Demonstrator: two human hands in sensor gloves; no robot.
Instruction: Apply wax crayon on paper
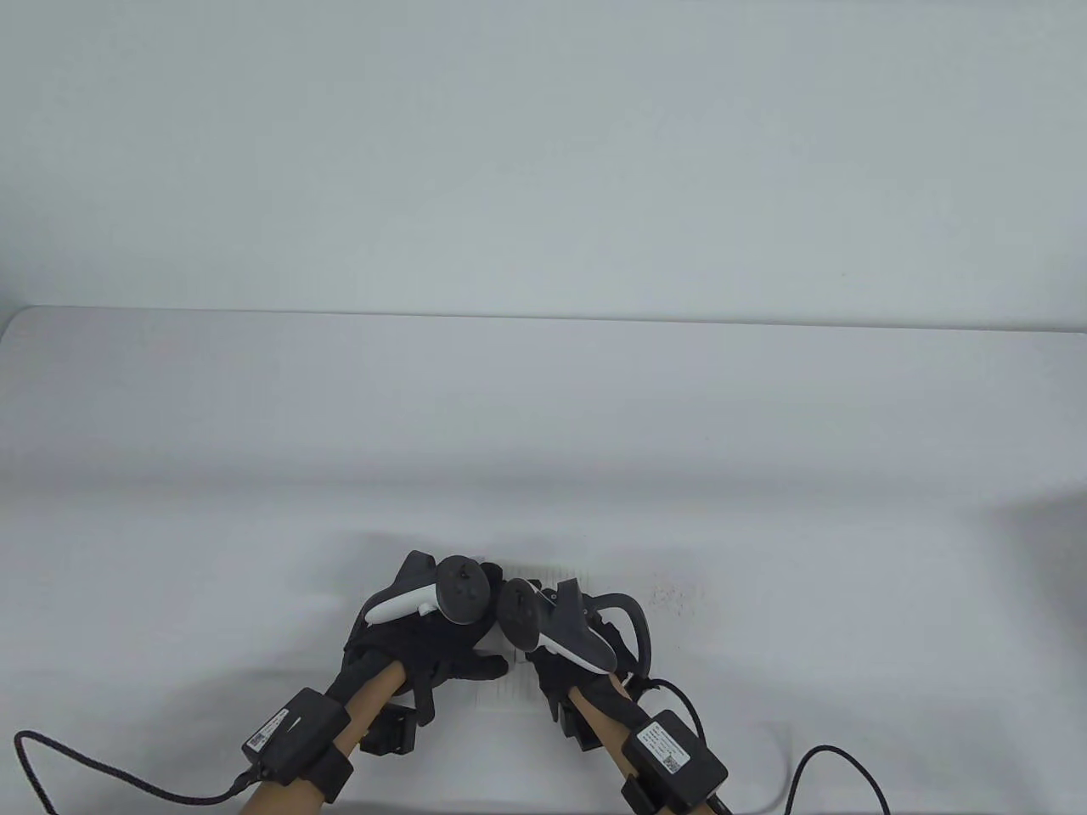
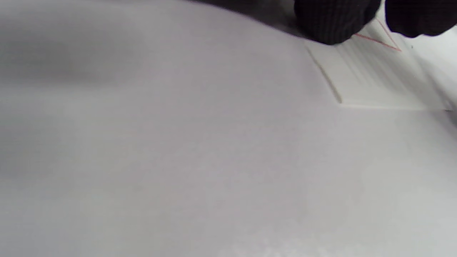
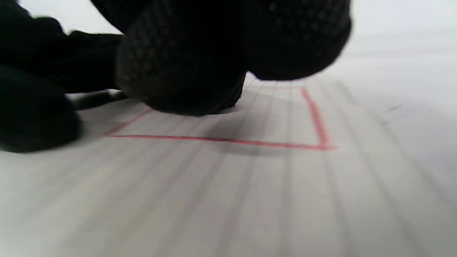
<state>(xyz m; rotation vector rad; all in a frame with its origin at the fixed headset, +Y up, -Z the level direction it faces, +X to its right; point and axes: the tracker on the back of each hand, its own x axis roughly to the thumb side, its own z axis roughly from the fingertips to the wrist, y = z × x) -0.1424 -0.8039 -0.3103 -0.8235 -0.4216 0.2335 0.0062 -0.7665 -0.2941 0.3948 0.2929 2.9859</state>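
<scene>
This looks like a lab or recording studio rather than a home. A plain white worktop [image 1: 543,424] runs back to a bare pale wall [image 1: 543,153], evenly lit. Both wrists carry black sensor boxes [image 1: 289,734] trailing cables [image 1: 102,785] off the worktop's near edge, and white-and-grey trackers [image 1: 442,590] sit on the gloves.

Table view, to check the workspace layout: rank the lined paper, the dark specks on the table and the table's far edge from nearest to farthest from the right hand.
1. lined paper, directly under the right hand.
2. dark specks, on the table just to its right.
3. table's far edge, well beyond, at the back.
</scene>
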